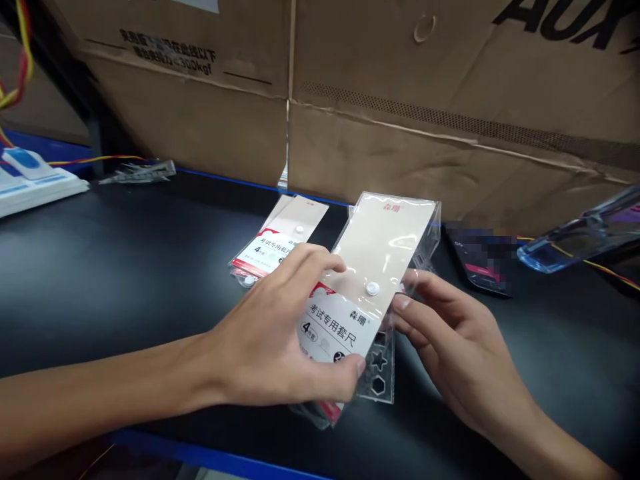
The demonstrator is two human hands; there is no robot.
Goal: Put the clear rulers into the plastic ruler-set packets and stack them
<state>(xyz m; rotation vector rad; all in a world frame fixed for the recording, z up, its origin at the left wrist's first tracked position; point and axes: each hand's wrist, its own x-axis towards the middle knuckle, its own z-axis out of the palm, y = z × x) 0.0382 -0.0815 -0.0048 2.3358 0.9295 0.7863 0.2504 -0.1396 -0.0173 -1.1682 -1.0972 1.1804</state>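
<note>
Steadily, the left hand (273,340) is gripping a rectangular beige-and-white plastic packet (383,243), the right hand (463,340) pinching its three-o'clock edge.

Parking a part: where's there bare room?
Largest bare tabletop: between power strip and left forearm. Another patch: between phone and right forearm. Crowded centre: left hand and right hand at front packet, rear packets beyond.
</note>
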